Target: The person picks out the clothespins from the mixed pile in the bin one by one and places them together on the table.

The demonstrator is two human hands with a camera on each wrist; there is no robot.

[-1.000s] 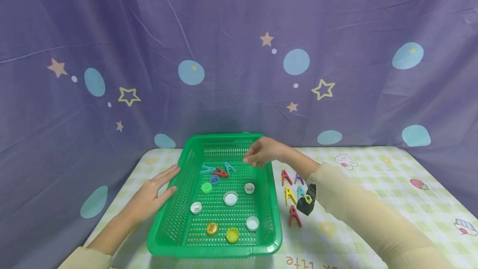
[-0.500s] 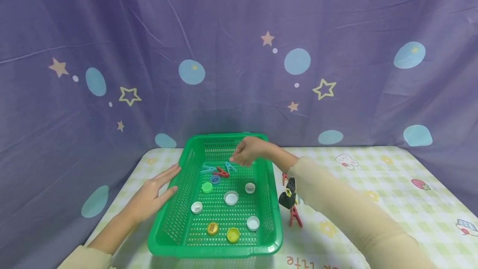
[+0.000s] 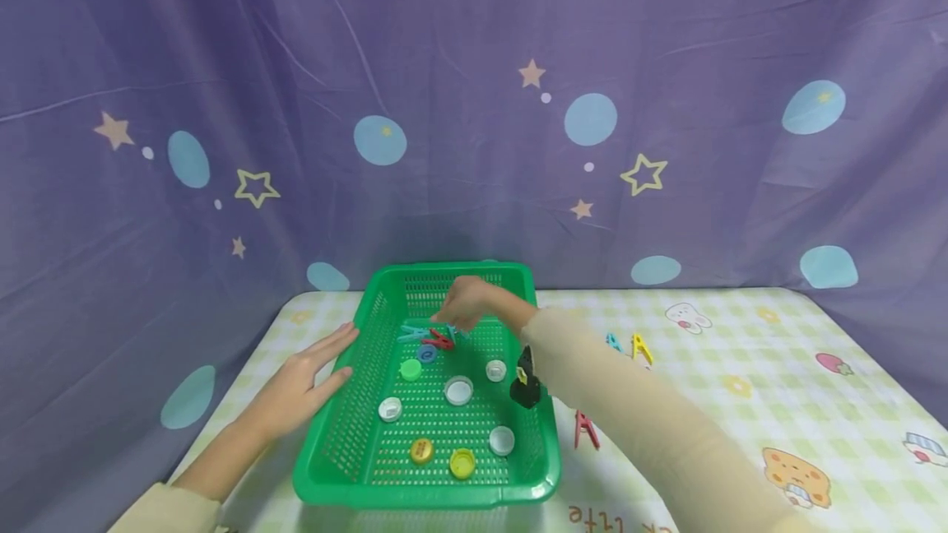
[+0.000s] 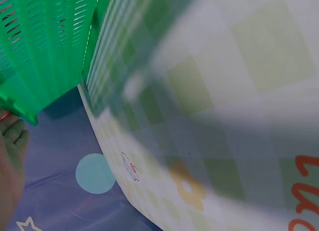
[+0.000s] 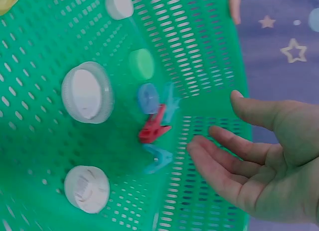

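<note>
My right hand hovers over the far end of a green plastic basket. In the right wrist view its fingers are loosely bent, the thumb stands apart, and nothing is held. Just below the fingertips lie a red clothespin and two light blue clothespins, one partly covered by the hand in the head view. A blue bottle cap and a green cap sit close by. My left hand rests with extended fingers on the basket's left rim.
Several white caps, a gold cap and a yellow cap are spread over the basket floor. Right of the basket, red, yellow and light blue clothespins lie on the checked tablecloth, some hidden behind the right sleeve.
My right hand has moved left and slightly down, from the basket's right side to above the clothespins at the far end. The left hand has stayed at the rim.
</note>
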